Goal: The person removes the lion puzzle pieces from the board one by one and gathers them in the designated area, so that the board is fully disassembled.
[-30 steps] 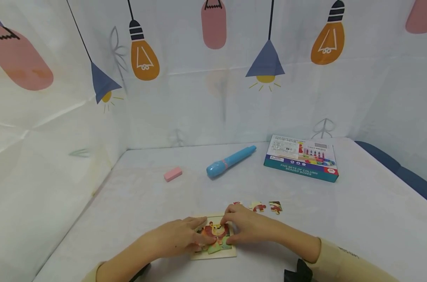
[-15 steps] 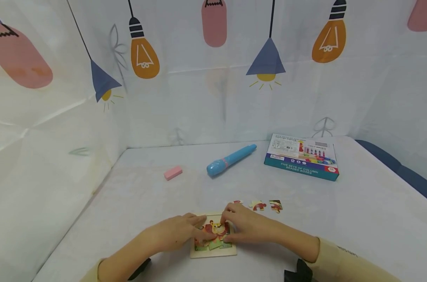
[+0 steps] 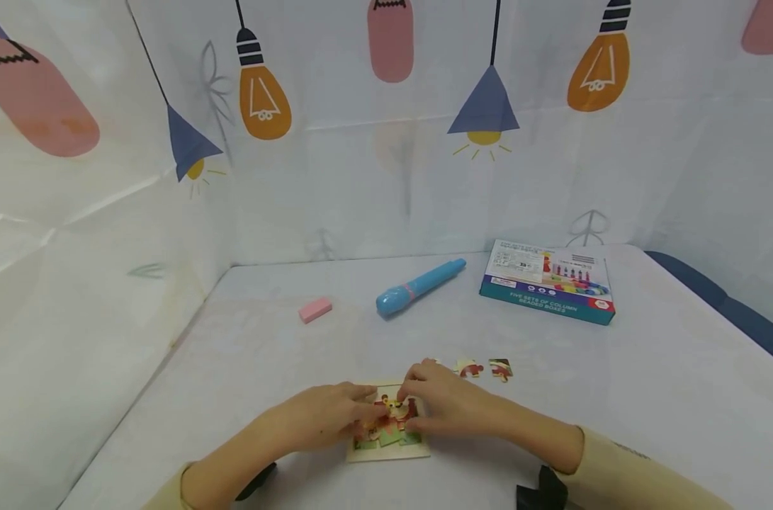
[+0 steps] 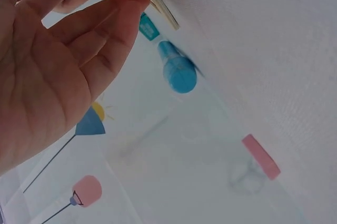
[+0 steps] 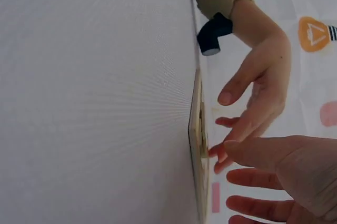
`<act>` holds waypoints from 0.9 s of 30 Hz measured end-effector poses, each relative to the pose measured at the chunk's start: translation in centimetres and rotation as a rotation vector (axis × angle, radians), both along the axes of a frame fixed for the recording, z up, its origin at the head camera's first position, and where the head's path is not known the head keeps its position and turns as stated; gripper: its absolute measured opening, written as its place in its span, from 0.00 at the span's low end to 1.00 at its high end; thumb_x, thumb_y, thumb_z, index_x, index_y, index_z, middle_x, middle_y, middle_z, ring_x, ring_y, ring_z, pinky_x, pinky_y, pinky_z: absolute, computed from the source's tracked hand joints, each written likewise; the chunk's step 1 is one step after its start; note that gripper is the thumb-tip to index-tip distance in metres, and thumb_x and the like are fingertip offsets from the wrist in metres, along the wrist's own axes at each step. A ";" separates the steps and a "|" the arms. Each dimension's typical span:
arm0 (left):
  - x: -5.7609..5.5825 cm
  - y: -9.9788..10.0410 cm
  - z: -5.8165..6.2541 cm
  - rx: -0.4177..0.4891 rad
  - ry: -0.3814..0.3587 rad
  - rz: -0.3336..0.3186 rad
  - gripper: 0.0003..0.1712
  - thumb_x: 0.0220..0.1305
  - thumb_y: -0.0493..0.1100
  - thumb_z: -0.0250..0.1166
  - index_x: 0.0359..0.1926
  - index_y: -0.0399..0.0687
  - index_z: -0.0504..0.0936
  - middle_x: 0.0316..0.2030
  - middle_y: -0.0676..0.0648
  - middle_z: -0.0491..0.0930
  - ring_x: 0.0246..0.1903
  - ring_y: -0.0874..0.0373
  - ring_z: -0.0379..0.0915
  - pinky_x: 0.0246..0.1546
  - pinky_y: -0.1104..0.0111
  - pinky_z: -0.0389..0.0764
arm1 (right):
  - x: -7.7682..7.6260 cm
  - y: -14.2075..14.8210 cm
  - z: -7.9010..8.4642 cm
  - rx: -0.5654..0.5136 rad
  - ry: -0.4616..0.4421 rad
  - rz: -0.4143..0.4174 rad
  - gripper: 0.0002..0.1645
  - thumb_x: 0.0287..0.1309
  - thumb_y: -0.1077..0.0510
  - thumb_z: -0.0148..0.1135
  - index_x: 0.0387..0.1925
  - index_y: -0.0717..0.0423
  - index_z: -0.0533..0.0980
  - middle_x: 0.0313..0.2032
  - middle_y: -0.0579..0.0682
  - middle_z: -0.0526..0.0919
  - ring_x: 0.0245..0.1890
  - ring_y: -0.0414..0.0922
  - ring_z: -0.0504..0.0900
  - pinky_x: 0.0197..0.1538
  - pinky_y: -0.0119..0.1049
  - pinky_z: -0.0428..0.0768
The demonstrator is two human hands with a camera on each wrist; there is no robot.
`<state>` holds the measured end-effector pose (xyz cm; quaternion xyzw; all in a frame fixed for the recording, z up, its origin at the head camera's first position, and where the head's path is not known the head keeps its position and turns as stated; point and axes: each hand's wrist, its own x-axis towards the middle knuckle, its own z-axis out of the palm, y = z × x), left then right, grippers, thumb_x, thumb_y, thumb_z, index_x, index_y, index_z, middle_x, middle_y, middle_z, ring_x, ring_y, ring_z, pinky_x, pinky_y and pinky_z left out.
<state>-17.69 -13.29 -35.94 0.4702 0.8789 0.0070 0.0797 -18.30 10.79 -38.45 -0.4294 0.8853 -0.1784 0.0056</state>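
A small jigsaw puzzle in a pale wooden tray (image 3: 387,457) lies at the table's front, its picture showing a bear over green. My left hand (image 3: 325,418) reaches over the tray's left side with fingers extended, covering part of the picture. From the right, my right hand (image 3: 450,404) has its index finger and thumb apart over the tray's right side. Its fingers (image 5: 255,177) look spread in the right wrist view. Whether the fingertips touch the pieces is unclear. Loose puzzle pieces (image 3: 470,368) lie behind the right hand, one mostly hidden by it.
A pink eraser-like block (image 3: 315,309) lies at the back left of the white table. A blue microphone-shaped object (image 3: 419,287) lies right of it. A boxed bead set (image 3: 547,282) lies at the back right. A printed white curtain (image 3: 335,184) hangs behind.
My left thumb has moved away from me across the picture, uncovering more of the lower pieces. The right hand stays nearly in place. The head view has tilted slightly.
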 end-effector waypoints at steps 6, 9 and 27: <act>0.0 0.1 0.1 -0.050 -0.043 0.085 0.31 0.60 0.54 0.59 0.63 0.54 0.68 0.56 0.50 0.71 0.53 0.56 0.68 0.47 0.63 0.74 | 1.0 0.5 1.4 0.176 0.115 0.138 0.26 0.53 0.43 0.62 0.55 0.40 0.72 0.52 0.45 0.70 0.50 0.43 0.68 0.52 0.42 0.70; -0.1 0.2 0.1 -0.068 -0.055 0.117 0.30 0.60 0.53 0.60 0.63 0.53 0.69 0.53 0.50 0.71 0.51 0.57 0.68 0.48 0.64 0.73 | 1.3 0.4 1.6 0.266 0.104 0.185 0.31 0.55 0.40 0.59 0.61 0.36 0.67 0.58 0.47 0.66 0.56 0.46 0.65 0.55 0.48 0.68; 0.3 0.5 0.1 -0.061 -0.087 0.129 0.30 0.58 0.53 0.63 0.61 0.52 0.72 0.40 0.55 0.67 0.33 0.66 0.60 0.32 0.77 0.67 | 3.4 -0.3 1.6 0.390 0.214 0.269 0.41 0.59 0.31 0.42 0.63 0.55 0.64 0.55 0.46 0.66 0.55 0.43 0.62 0.55 0.41 0.67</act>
